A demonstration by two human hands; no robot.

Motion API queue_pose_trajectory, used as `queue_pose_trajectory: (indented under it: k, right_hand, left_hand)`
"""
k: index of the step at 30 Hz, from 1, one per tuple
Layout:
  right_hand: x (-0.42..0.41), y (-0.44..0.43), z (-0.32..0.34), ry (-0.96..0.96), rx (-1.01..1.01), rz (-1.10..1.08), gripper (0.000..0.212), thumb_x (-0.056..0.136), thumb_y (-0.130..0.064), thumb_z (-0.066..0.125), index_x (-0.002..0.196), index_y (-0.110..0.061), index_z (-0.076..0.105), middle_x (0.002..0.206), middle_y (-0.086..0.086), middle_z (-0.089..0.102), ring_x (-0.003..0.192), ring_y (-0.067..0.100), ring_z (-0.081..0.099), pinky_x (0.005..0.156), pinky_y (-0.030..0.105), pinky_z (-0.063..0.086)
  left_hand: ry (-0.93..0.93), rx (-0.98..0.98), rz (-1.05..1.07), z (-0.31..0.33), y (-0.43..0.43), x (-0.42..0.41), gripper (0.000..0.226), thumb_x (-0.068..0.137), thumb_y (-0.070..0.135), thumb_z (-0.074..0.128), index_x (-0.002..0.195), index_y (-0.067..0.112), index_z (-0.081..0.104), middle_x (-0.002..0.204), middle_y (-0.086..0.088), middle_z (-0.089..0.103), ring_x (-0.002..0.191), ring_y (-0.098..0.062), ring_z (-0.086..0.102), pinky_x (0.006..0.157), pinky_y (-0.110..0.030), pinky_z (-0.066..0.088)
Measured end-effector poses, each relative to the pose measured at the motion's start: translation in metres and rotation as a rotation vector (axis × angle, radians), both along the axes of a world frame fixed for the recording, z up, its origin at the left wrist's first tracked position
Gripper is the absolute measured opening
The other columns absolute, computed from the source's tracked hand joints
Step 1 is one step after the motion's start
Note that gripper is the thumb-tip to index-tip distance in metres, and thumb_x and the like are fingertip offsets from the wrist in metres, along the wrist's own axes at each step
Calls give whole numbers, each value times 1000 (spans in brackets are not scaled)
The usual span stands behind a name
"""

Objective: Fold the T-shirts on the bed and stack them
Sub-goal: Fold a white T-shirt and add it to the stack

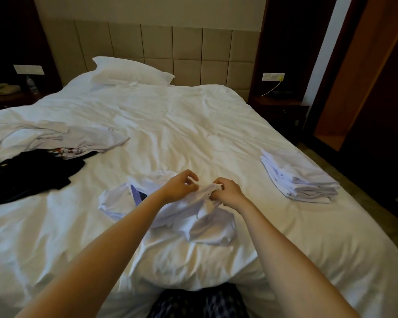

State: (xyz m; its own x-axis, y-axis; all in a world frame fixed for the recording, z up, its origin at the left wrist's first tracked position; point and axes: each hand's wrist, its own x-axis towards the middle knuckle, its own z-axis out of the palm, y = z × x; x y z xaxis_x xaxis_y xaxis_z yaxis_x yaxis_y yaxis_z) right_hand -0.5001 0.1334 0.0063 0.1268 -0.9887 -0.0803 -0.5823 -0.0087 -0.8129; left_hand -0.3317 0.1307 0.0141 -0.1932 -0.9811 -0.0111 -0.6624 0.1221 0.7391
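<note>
Firstly, at the left edge of the wide bed with its rumpled white cover lies a loose heap of unfolded white T-shirts, one showing a coloured print. Touching the heap's near side is a limp black garment. Both await folding.

Midway along the foot edge, directly before the person, sits the crumpled white T-shirt now being worked. It is bunched on itself, with a patch of blue and dark print showing at its left. The left hand has its fingers curled at the upper rim of the cloth and appears to pinch a fold between thumb and forefinger. The right hand, just beside it, grips a gathered wad of the same rim.

Near the right edge, well apart from the hands, stands the stack of folded white T-shirts, several layers deep with edges roughly aligned.

Handling, as a judgement: the fabric looks light, soft and wholly without stiffness, so it will likely sag and collapse wherever it is unsupported. It seems neither fragile nor slippery. A bunched grip at one spot gives little control of shape. Better holds would be the two shoulder seams or the two hem corners, one per hand and well apart, so that the garment hangs or lies flat before the sleeves are turned in. The soft cover beneath probably offers little resistance for smoothing creases.
</note>
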Motion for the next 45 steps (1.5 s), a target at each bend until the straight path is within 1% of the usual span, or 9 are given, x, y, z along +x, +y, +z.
queue_pose_trajectory:
  k: [4, 10, 15, 21, 25, 28, 33, 40, 45]
  right_hand:
    - [-9, -1, 0, 37, -65, -314, 3, 90, -18, 51, 87, -17, 54, 97, 5, 60, 95, 29, 57, 71, 29, 41]
    - [-25, -1, -7, 169, 36, -603, 35, 91, -7, 49, 126, -8, 48, 131, 17, 44, 115, 34, 49, 88, 38, 44]
    - [-1, 6, -5, 390, -257, -224, 34, 83, -2, 50, 115, -14, 51, 124, 10, 43, 112, 30, 47, 89, 36, 42]
    - [65, 9, -23, 694, -340, 253, 50, 91, -25, 53, 138, -22, 37, 137, 8, 37, 122, 29, 39, 96, 35, 33]
    - [78, 7, -31, 790, -293, 115, 37, 96, -23, 44, 133, -19, 44, 135, 8, 40, 122, 29, 39, 98, 36, 33]
    - [72, 5, -23, 539, -289, -41, 28, 98, -15, 36, 119, -11, 54, 124, 11, 54, 114, 30, 50, 92, 34, 37]
    - [48, -5, 7, 76, -167, -472, 31, 99, -13, 31, 125, -3, 44, 126, 23, 55, 116, 37, 53, 90, 37, 40]
    - [21, -7, 12, 943, 171, -271, 40, 92, -20, 50, 131, -11, 48, 133, 11, 49, 121, 28, 49, 97, 37, 38]
    - [61, -12, 0, 757, -177, 143, 49, 91, -19, 47, 137, -14, 35, 140, 11, 38, 127, 31, 39, 102, 44, 31]
  left_hand:
    - [-282, 2, 50, -18, 6, 24, 34, 89, 7, 53, 122, 11, 49, 123, -12, 53, 107, -26, 53, 96, -36, 42]
    - [-402, 60, 242, -21, 11, 51, 46, 77, -2, 56, 120, 12, 46, 123, -13, 49, 109, -32, 51, 86, -40, 46]
    - [-579, 120, 347, -25, 17, 65, 60, 83, 24, 66, 131, 8, 33, 130, -15, 42, 120, -35, 43, 96, -40, 35]
    - [-739, 167, 386, -44, 27, 80, 89, 80, 33, 65, 146, 13, 9, 139, -12, 35, 130, -33, 34, 105, -41, 28]
    - [-551, 262, 437, -43, 23, 99, 72, 86, 31, 61, 144, 12, 22, 135, -10, 47, 124, -30, 44, 101, -38, 36]
    - [-564, 197, 421, -39, 21, 110, 29, 90, 31, 53, 113, 14, 60, 111, -6, 63, 100, -24, 55, 85, -31, 43]
    - [-318, 110, 455, -38, 18, 114, 32, 95, 37, 46, 88, 7, 56, 88, -3, 50, 87, -24, 47, 72, -28, 32]
    - [-280, 82, 129, -40, 22, 98, 39, 86, 1, 42, 58, 17, 20, 59, 0, 21, 58, -13, 16, 53, -24, 18]
    - [-300, 159, -74, -41, 30, 85, 38, 81, -3, 39, 56, 18, 20, 58, 2, 21, 58, -12, 15, 56, -23, 20]
